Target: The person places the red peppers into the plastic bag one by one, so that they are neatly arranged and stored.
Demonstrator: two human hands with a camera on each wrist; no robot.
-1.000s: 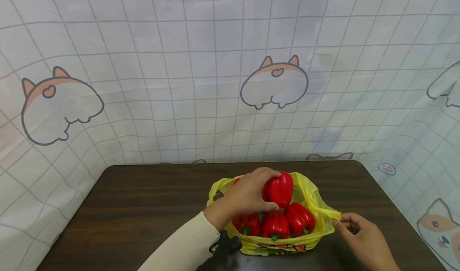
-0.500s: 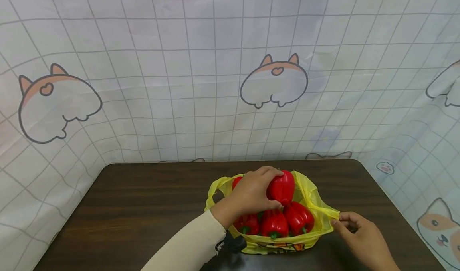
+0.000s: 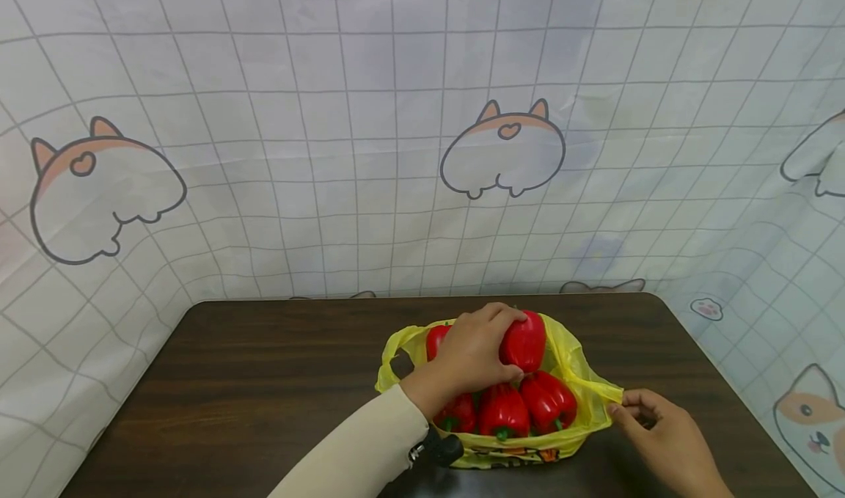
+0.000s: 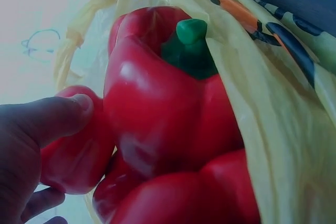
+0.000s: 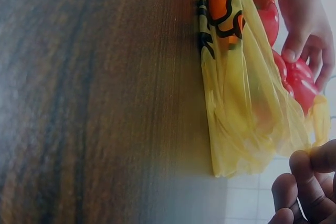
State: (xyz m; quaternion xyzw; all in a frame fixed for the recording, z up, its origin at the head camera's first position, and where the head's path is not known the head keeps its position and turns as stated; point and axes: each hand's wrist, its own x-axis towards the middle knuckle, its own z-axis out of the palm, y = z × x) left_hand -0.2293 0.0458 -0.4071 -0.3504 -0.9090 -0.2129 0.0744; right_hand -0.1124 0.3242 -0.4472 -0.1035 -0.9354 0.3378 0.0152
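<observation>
A yellow plastic bag (image 3: 478,450) with an orange and black print stands on the table, its mouth spread wide. Several red bell peppers (image 3: 505,410) with green stems fill it. My left hand (image 3: 472,351) grips one bell pepper (image 3: 526,342) over the bag's back part, thumb on the near side and fingers over the top. In the left wrist view, the thumb (image 4: 63,119) presses against this pepper (image 4: 79,156), beside a larger pepper (image 4: 157,108). At the bag's right side, my right hand (image 3: 673,436) pinches the bag's handle between thumb and fingers.
The dark wooden table (image 3: 264,381) extends left of the bag and behind it. A white gridded cloth (image 3: 370,153) with cartoon animal prints hangs behind and at both sides. A black wrist strap device (image 3: 442,448) sits on my left wrist, close to the bag's front edge.
My left hand has shifted slightly right, carrying the bell pepper with it toward the bag's right part. The right hand keeps its pinch on the handle and has barely moved.
</observation>
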